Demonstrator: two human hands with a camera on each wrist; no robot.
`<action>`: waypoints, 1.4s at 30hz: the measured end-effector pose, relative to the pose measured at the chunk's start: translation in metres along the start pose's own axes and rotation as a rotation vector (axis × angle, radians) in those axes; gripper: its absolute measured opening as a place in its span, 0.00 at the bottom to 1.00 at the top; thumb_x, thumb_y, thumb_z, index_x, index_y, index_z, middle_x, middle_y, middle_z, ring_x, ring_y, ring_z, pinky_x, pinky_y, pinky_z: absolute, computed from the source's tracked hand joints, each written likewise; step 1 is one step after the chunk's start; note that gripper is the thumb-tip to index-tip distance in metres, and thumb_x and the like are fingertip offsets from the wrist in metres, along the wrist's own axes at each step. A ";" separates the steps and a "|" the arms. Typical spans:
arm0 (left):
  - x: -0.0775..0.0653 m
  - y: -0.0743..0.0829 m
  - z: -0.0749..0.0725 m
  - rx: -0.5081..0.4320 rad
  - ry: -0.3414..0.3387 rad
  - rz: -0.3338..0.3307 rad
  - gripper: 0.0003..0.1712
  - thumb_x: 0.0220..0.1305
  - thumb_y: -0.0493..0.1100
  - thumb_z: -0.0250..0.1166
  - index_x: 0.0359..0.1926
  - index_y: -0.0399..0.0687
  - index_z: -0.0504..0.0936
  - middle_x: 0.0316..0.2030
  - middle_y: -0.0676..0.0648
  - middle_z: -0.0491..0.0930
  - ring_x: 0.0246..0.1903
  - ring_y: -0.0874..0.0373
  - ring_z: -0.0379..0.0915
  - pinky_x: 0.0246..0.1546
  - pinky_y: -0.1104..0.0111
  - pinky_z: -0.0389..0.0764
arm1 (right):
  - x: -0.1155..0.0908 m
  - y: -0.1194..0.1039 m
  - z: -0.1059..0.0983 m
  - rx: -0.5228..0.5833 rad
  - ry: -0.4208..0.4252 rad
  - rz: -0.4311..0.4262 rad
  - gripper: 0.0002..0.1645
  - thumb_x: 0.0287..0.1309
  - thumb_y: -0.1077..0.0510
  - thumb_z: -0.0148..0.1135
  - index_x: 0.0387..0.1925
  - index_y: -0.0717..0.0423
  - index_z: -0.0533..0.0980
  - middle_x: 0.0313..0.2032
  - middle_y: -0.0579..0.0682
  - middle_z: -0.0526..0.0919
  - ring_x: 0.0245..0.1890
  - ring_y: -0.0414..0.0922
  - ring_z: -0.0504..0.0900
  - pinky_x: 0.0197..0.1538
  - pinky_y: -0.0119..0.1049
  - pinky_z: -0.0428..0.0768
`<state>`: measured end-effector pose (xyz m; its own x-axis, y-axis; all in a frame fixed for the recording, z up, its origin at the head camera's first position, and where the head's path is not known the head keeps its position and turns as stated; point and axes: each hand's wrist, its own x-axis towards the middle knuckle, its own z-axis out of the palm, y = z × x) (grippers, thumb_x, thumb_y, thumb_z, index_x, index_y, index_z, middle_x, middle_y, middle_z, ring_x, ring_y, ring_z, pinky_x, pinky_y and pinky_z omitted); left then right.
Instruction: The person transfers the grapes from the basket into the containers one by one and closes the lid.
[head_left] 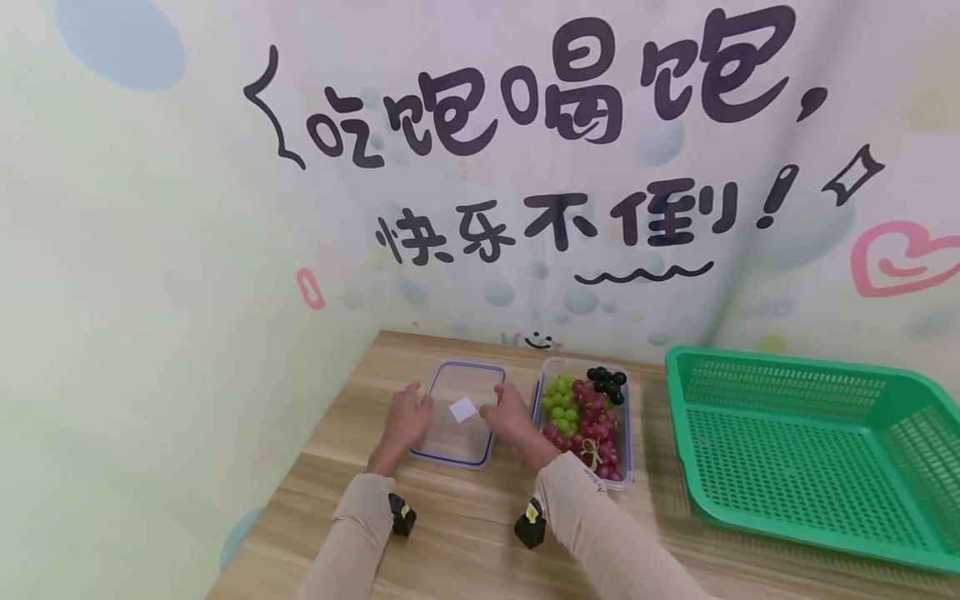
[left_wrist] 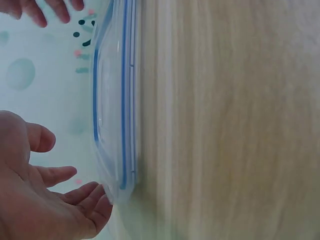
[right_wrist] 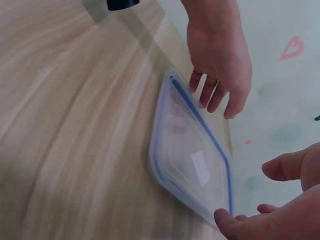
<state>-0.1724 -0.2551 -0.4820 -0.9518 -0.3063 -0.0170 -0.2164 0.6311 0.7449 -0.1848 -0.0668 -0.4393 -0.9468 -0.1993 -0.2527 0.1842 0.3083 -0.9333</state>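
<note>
A clear plastic lid (head_left: 453, 442) with a blue seal lies flat on the wooden table, a small white square (head_left: 462, 409) near its middle. At its left edge is my left hand (head_left: 407, 417), fingers loosely bent; in the left wrist view the fingertips (left_wrist: 103, 205) are right at the lid's rim. My right hand (head_left: 512, 414) hovers over the opposite side, thumb and fingers spread apart. In the right wrist view a fingertip (right_wrist: 226, 220) overlaps the lid's corner. Neither hand grips the lid.
Just right of the lid stands a clear container (head_left: 628, 454) filled with green grapes (head_left: 560, 402), red grapes (head_left: 597, 414) and black grapes (head_left: 609, 383). A large green perforated basket (head_left: 678, 408) sits farther right. Behind the table (head_left: 450, 517) hangs a printed backdrop (head_left: 480, 317).
</note>
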 end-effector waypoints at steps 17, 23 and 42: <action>0.002 -0.003 -0.004 0.009 -0.069 -0.040 0.29 0.75 0.42 0.46 0.68 0.26 0.63 0.65 0.26 0.66 0.65 0.33 0.64 0.65 0.45 0.66 | 0.006 0.022 0.031 -0.260 0.228 0.024 0.34 0.53 0.68 0.62 0.62 0.70 0.65 0.54 0.70 0.71 0.54 0.62 0.73 0.59 0.55 0.73; 0.003 -0.008 -0.006 0.037 -0.070 -0.039 0.26 0.74 0.40 0.46 0.65 0.26 0.68 0.62 0.27 0.70 0.62 0.33 0.68 0.62 0.46 0.70 | 0.007 0.021 0.028 -0.262 0.169 0.043 0.32 0.56 0.70 0.58 0.63 0.73 0.62 0.53 0.72 0.72 0.52 0.61 0.75 0.58 0.53 0.76; 0.009 -0.026 -0.012 0.021 -0.026 -0.035 0.13 0.70 0.31 0.48 0.39 0.29 0.79 0.32 0.40 0.77 0.30 0.51 0.72 0.31 0.62 0.75 | 0.007 0.023 0.020 -0.301 0.005 0.009 0.15 0.58 0.73 0.52 0.48 0.73 0.69 0.44 0.64 0.76 0.42 0.54 0.73 0.48 0.47 0.76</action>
<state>-0.1724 -0.2824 -0.4937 -0.9488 -0.3098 -0.0608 -0.2542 0.6355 0.7290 -0.1824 -0.0793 -0.4677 -0.9468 -0.1913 -0.2589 0.1067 0.5723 -0.8130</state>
